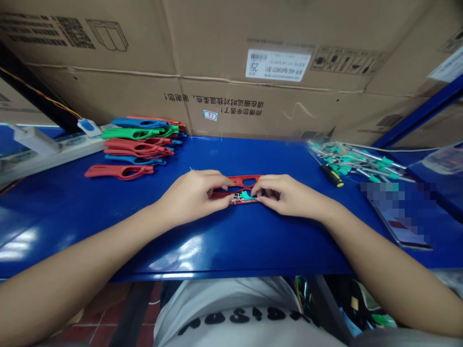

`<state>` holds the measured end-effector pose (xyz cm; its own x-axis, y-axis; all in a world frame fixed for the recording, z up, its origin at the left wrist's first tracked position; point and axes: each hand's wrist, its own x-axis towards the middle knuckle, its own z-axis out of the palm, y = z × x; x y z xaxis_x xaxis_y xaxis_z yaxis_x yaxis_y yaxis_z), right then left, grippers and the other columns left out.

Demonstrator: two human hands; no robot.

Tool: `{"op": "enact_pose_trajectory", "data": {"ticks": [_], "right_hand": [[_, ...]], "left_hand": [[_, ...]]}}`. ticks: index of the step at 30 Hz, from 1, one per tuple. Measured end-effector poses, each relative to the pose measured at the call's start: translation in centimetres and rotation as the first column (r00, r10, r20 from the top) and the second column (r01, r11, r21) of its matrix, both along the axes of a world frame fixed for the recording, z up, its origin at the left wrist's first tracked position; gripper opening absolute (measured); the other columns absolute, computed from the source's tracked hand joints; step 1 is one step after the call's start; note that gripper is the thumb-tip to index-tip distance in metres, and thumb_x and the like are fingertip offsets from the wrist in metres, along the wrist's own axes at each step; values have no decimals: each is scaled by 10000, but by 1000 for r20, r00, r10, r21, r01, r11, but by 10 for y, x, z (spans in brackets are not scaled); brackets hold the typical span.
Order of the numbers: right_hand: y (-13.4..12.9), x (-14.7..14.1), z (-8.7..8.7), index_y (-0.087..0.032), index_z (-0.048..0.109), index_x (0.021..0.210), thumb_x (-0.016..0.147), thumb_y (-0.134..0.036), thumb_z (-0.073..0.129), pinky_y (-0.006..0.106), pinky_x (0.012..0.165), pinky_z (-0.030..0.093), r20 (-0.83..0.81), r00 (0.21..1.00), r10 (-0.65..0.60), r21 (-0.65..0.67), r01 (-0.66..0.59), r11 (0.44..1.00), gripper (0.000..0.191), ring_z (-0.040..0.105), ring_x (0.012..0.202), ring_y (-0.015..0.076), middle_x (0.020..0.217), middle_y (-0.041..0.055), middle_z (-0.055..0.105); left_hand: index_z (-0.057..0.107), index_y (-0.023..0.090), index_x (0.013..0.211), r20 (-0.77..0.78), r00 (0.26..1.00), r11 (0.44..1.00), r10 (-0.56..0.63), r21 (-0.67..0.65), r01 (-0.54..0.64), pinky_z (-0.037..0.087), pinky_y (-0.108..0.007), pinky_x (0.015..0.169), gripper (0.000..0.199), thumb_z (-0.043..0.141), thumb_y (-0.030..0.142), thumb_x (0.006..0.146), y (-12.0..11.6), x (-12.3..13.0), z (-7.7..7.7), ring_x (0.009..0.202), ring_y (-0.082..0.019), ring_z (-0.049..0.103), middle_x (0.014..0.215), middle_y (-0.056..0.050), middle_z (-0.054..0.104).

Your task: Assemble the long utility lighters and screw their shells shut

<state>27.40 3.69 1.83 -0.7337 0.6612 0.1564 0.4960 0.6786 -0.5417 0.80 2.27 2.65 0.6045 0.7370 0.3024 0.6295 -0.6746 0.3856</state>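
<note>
Two red lighter casing halves lie on the blue table in front of me, the far half (pixel 249 182) with an oval finger hole and the near half (pixel 238 202). Inside the near half sits a teal-green trigger part (pixel 247 194) with thin white wires beside it. My left hand (pixel 198 193) is closed round the left ends of both halves, its thumb on the near one. At the right ends, my right hand (pixel 280 193) is closed, with thumb and forefinger gripping the near half beside the teal part. The fingers hide both ends of the casing.
Red, green and blue lighter casings (pixel 135 149) are piled at the back left, beside a white power strip (pixel 72 147). At the right lie several metal rods with teal parts (pixel 356 161), a yellow-black screwdriver (pixel 331 175) and a phone (pixel 398 217). A cardboard box (pixel 217 62) stands behind.
</note>
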Motion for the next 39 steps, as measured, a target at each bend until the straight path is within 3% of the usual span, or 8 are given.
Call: {"op": "enact_pose_trajectory", "data": {"ticks": [3,7,11,20,39], "right_hand": [[1,0,-1,-157,680,968,893,-106,591,244,629,415,12,1000,9,16,-9,1000,127,531,657,114,895,40,659],[2,-1,-3,-158,681,979,902,-104,591,262,682,437,14,1000,17,41,-18,999,131,583,753,143,945,55,676],[2,-1,-4,-160,686,954,924,-159,616,289,738,460,31,999,15,51,-16,999,77,616,818,171,952,65,689],[2,0,-6,-163,721,954,941,-152,592,323,825,497,14,999,42,65,-43,997,130,665,896,194,1006,84,715],[1,-3,-7,-162,700,907,948,-183,583,310,777,489,94,995,12,126,-24,992,126,649,868,196,977,86,700]], "left_hand": [[718,220,1148,-61,985,979,-159,117,165,496,-320,819,245,596,284,946,-3,3,-2,981,-214,630,1118,-66,703],[675,240,1246,-141,952,948,-271,130,290,470,-409,1004,298,543,250,979,-4,7,-11,1180,-250,579,1290,-77,651],[667,233,1261,-140,954,952,-264,121,281,467,-415,1055,304,537,247,987,-1,8,-19,1217,-244,594,1313,-66,655],[712,209,1169,-47,963,955,-267,121,271,537,-360,987,251,527,213,999,0,6,-26,1109,-209,674,1203,-61,720],[735,224,1123,-52,964,959,-262,100,266,543,-364,957,253,522,194,989,-2,10,-28,1081,-216,669,1167,-79,707]]}}
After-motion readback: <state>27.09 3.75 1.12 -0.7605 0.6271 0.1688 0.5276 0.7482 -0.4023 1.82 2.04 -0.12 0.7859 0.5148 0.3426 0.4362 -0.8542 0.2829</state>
